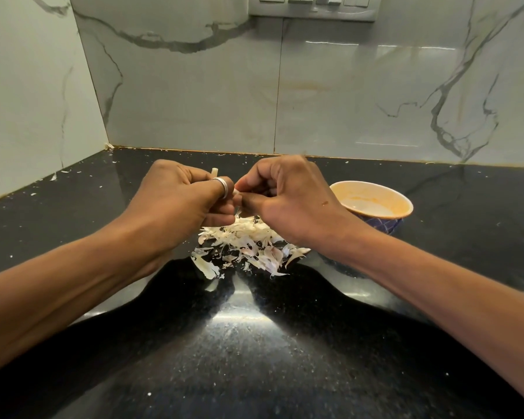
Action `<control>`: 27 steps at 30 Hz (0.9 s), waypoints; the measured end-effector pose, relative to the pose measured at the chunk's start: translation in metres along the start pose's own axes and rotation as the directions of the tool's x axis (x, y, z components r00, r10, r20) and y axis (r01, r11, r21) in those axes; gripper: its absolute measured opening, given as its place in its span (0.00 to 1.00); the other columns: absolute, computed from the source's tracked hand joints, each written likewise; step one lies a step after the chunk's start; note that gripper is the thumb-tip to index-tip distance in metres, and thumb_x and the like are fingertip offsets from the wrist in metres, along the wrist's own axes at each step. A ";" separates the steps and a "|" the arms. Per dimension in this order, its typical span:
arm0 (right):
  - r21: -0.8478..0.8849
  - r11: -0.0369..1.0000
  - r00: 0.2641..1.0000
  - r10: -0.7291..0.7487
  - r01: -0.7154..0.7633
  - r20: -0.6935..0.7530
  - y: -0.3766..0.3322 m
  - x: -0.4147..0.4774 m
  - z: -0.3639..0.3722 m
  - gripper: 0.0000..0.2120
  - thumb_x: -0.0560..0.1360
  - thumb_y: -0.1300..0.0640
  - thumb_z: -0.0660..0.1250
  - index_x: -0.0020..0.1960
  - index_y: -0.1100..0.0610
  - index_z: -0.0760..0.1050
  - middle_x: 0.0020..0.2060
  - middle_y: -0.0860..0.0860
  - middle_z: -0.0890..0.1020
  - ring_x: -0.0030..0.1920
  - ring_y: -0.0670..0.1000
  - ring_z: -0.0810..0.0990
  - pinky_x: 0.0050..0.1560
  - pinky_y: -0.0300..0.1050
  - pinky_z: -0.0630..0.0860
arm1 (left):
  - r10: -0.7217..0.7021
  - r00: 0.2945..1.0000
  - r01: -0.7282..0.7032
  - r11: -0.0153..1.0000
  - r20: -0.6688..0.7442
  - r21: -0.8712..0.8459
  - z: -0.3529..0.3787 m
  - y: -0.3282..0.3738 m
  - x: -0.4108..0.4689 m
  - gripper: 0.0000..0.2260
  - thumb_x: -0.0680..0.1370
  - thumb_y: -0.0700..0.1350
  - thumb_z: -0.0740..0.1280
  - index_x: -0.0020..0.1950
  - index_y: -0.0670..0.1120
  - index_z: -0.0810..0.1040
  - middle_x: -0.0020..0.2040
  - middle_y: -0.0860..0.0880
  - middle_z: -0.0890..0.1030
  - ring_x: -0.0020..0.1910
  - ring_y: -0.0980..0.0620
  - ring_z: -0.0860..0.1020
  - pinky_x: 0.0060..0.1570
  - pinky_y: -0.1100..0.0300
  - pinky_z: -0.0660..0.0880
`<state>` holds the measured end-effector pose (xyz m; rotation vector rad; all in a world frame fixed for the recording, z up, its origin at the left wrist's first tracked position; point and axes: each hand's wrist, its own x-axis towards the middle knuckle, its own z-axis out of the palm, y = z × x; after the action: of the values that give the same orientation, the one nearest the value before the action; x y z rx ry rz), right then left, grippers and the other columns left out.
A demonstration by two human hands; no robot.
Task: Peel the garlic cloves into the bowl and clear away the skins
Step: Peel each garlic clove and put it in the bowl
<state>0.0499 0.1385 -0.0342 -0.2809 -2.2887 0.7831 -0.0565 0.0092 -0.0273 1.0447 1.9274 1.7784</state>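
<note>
Left hand [176, 198] and right hand [285, 198] pinched on one garlic clove [236, 193], above skins [245, 243], bowl [372, 201] just right, counter [254, 343] front bare

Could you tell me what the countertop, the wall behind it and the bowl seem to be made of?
The countertop looks like polished black granite: dark, finely speckled, with a mirror-like glare. The wall seems to be glossy marble-look tile or slab, pale with grey veins and a vertical joint. The bowl appears to be glazed ceramic, smooth orange inside, blue patterned outside.
</note>
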 end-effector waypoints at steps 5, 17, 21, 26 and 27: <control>0.013 0.999 0.999 0.029 -0.029 0.018 -0.001 -0.002 -0.001 0.03 0.74 0.64 0.77 0.44 0.58 0.85 0.38 0.47 0.86 0.39 0.45 0.86 0.46 0.49 0.85 | -0.144 0.989 0.140 0.974 -0.011 -0.179 0.002 0.004 0.001 0.09 0.79 0.36 0.68 0.41 0.33 0.81 0.33 0.44 0.84 0.31 0.54 0.81 0.32 0.66 0.80; 0.175 0.980 0.995 0.097 -0.099 0.020 0.000 0.001 -0.004 0.03 0.74 0.62 0.77 0.46 0.57 0.83 0.38 0.53 0.87 0.41 0.51 0.88 0.49 0.57 0.85 | -0.146 0.989 0.147 0.977 0.015 -0.158 0.000 0.011 0.000 0.05 0.77 0.36 0.70 0.42 0.37 0.84 0.39 0.42 0.86 0.34 0.54 0.84 0.30 0.64 0.79; 0.104 0.992 0.997 0.075 -0.074 -0.007 0.002 0.003 -0.002 0.03 0.75 0.60 0.77 0.45 0.55 0.84 0.36 0.51 0.87 0.39 0.52 0.87 0.46 0.57 0.85 | -0.123 0.992 0.123 0.989 0.014 -0.081 0.000 0.009 0.000 0.02 0.75 0.36 0.73 0.44 0.38 0.85 0.42 0.41 0.86 0.37 0.52 0.85 0.30 0.63 0.79; 0.045 0.998 0.999 0.043 -0.043 -0.010 0.003 0.001 -0.001 0.04 0.74 0.62 0.76 0.45 0.55 0.84 0.37 0.50 0.86 0.40 0.52 0.86 0.46 0.57 0.84 | -0.047 0.999 0.047 0.999 0.021 0.000 -0.002 0.006 0.001 0.04 0.76 0.35 0.70 0.43 0.38 0.85 0.41 0.42 0.86 0.37 0.53 0.85 0.31 0.62 0.80; 0.041 0.998 0.999 0.045 -0.045 -0.009 0.003 0.002 0.000 0.04 0.74 0.62 0.76 0.45 0.55 0.84 0.37 0.50 0.86 0.40 0.52 0.86 0.46 0.56 0.84 | -0.037 0.999 0.037 0.999 0.025 0.009 -0.002 0.005 0.001 0.04 0.77 0.35 0.70 0.44 0.38 0.85 0.41 0.42 0.86 0.37 0.53 0.85 0.31 0.61 0.80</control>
<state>0.0489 0.1413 -0.0348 -0.3180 -2.2617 0.8483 -0.0570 0.0081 -0.0219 1.0221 1.9284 1.7310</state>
